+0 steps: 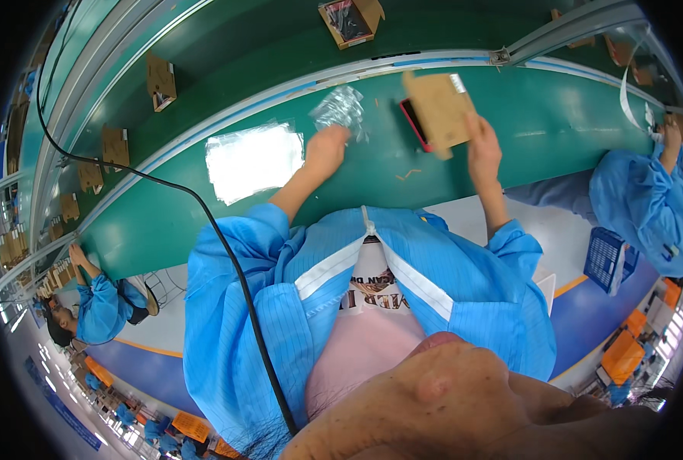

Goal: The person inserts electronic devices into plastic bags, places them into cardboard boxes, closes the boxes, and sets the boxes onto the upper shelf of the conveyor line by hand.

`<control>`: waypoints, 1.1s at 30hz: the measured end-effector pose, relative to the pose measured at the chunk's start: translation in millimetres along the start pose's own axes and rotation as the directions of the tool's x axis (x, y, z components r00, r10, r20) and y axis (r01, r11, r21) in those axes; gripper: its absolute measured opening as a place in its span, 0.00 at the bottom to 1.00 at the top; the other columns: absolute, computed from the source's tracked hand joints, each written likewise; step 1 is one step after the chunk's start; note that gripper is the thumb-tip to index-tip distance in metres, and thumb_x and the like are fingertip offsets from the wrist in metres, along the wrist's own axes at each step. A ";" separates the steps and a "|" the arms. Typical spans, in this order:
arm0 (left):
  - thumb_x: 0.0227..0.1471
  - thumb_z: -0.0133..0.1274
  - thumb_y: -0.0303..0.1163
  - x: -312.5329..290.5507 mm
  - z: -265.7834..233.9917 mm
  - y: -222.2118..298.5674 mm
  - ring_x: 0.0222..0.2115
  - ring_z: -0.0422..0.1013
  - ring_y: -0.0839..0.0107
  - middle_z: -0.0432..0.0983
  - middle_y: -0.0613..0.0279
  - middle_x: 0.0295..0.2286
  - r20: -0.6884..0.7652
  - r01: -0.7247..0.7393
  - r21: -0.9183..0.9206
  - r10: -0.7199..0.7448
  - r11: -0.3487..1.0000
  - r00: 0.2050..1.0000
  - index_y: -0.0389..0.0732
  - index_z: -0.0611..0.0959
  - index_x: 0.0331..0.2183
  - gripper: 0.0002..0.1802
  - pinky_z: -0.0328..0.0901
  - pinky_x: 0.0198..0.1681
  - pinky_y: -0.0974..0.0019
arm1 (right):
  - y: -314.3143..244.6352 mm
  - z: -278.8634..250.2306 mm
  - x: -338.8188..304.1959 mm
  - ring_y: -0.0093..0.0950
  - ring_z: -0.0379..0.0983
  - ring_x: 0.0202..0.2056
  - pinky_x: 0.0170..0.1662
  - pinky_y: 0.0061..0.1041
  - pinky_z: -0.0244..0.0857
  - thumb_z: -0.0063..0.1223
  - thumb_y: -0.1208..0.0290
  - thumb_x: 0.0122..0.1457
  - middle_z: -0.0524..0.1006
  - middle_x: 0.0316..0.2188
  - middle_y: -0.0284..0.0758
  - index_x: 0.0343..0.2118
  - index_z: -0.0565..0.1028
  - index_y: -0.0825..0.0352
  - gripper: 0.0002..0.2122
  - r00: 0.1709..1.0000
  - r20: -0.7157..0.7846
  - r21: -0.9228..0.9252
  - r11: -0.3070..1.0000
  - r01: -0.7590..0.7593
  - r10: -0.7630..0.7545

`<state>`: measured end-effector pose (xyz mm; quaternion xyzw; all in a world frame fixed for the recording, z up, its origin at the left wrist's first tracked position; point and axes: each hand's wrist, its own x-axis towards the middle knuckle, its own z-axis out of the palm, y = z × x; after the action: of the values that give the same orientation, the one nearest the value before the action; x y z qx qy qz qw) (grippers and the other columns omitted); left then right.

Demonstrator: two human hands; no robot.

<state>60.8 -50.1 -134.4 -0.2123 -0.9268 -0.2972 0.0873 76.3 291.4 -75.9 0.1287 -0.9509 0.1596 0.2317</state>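
Bright | white sheets blown out | clear bag glinting | cardboard box slightly blurred | fisheye-bent edges

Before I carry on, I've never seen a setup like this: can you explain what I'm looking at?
There is no machine: a person works bare-handed, seen from one wide fisheye camera worn on the head and looking down, so straight edges bend. The left hand holds crumpled clear plastic. The right hand grips a brown cardboard box; a red-edged dark item shows at its left; whether they touch is unclear. On the green worktop lies a flat, bright white pile.
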 end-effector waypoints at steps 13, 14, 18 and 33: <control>0.38 0.52 0.25 4.7 -3.6 45.3 0.29 0.66 0.59 0.68 0.57 0.26 -0.077 -0.116 0.021 0.117 0.993 0.990 0.39 0.76 0.25 0.05 0.63 0.32 0.60 | -0.4 -40.1 34.2 0.42 0.73 0.36 0.34 0.41 0.67 0.50 0.52 0.53 0.75 0.35 0.45 0.39 0.71 0.65 0.19 0.588 0.441 -0.350 0.733 -0.583 0.678; 0.39 0.53 0.25 -4.4 -0.8 49.2 0.30 0.66 0.58 0.69 0.56 0.27 -0.001 -0.064 -0.025 0.064 0.998 0.998 0.38 0.76 0.26 0.06 0.63 0.35 0.60 | -24.5 -32.9 38.8 0.41 0.73 0.37 0.36 0.41 0.66 0.51 0.54 0.52 0.75 0.37 0.44 0.43 0.70 0.63 0.20 0.659 0.481 -0.187 0.801 -0.568 0.579; 0.41 0.53 0.26 -2.5 11.3 60.2 0.31 0.65 0.58 0.67 0.56 0.28 0.109 -0.080 -0.025 0.082 0.996 0.991 0.37 0.76 0.30 0.08 0.63 0.36 0.61 | -56.0 41.0 42.4 0.45 0.64 0.47 0.42 0.39 0.64 0.58 0.60 0.45 0.63 0.51 0.46 0.57 0.58 0.52 0.33 0.828 0.408 -0.271 0.917 -0.292 0.384; 0.45 0.50 0.26 -8.9 19.7 57.7 0.31 0.66 0.55 0.68 0.53 0.26 0.017 0.103 -0.190 -0.102 0.976 0.995 0.37 0.77 0.26 0.03 0.63 0.34 0.58 | -42.5 12.7 71.4 0.28 0.71 0.36 0.33 0.31 0.72 0.58 0.65 0.46 0.70 0.36 0.37 0.45 0.65 0.70 0.24 0.625 0.647 0.630 0.154 -0.761 0.438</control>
<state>93.8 0.8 -123.2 -0.1727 -0.9042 -0.3878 0.0478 23.4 235.6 -41.9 -0.1444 -0.7137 0.6768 -0.1084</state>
